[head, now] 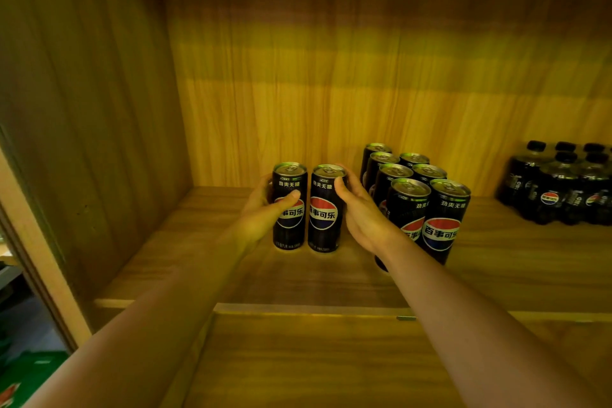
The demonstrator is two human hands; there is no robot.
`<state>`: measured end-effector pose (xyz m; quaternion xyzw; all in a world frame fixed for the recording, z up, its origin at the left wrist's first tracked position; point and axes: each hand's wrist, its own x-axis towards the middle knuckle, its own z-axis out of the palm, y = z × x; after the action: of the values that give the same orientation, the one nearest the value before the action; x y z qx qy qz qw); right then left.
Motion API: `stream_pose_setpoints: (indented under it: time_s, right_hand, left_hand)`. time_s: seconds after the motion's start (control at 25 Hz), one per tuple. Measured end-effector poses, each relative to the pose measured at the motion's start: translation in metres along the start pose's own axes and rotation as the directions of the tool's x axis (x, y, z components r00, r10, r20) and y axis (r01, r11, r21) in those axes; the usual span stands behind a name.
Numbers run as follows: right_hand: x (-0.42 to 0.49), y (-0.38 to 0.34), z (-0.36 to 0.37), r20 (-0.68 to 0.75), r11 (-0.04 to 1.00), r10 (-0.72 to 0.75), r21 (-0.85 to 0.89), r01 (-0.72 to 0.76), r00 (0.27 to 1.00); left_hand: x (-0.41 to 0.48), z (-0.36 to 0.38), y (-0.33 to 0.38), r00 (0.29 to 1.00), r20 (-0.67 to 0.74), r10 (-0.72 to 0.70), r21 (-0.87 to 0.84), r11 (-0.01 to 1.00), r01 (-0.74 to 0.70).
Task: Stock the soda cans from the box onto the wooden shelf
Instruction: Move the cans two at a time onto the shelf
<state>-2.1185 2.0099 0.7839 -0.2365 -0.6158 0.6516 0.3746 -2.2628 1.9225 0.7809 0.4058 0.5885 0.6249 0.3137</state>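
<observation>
Two tall black soda cans stand upright side by side on the wooden shelf (198, 225). My left hand (261, 212) wraps the left can (289, 228), thumb across its front. My right hand (361, 212) grips the right can (324, 232) from its right side, thumb near the top. To the right stand several more black cans (442, 219) in two rows running toward the back wall; my right wrist covers part of the nearest one. The box is out of view.
A pack of dark soda bottles (559, 189) sits at the far right of the shelf. The wooden side wall (82, 109) closes the left, the back wall (331, 93) is behind. Bare shelf board lies left of the held cans and in front.
</observation>
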Motion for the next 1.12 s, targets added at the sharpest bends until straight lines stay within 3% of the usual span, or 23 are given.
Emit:
stream_pose_setpoints:
  time_s: [0.12,0.28,0.44,0.6,0.88,1.12]
  right_hand:
    - [-0.005,0.005,-0.004,-0.046,1.000,-0.001,-0.007,0.001,0.999]
    - [-0.023,0.036,0.005,-0.307,0.993,0.118,0.025,-0.116,0.944]
    - [-0.017,0.061,0.009,-0.385,0.944,0.089,-0.262,-0.201,0.919]
    - [-0.014,0.071,0.018,-0.415,0.753,-0.047,-0.612,-0.240,0.909]
    - [0.008,0.080,-0.009,-0.205,0.758,0.031,-0.633,-0.157,0.978]
    - [0.012,0.087,-0.007,-0.216,0.688,-0.049,-0.715,-0.124,0.975]
  left_hand:
    - [-0.005,-0.001,-0.020,1.000,0.014,-0.023,0.136,0.990,0.021]
    - [-0.016,0.000,-0.048,0.996,-0.043,-0.075,0.462,0.883,0.086]
    - [-0.016,0.000,-0.060,0.997,-0.079,0.001,0.688,0.724,0.053]
    - [-0.015,0.003,-0.063,0.994,-0.087,0.066,0.747,0.664,0.021]
    - [-0.008,0.005,-0.064,0.995,-0.085,0.043,0.744,0.668,0.035]
    - [-0.007,0.009,-0.065,0.997,-0.075,0.037,0.778,0.627,0.035]
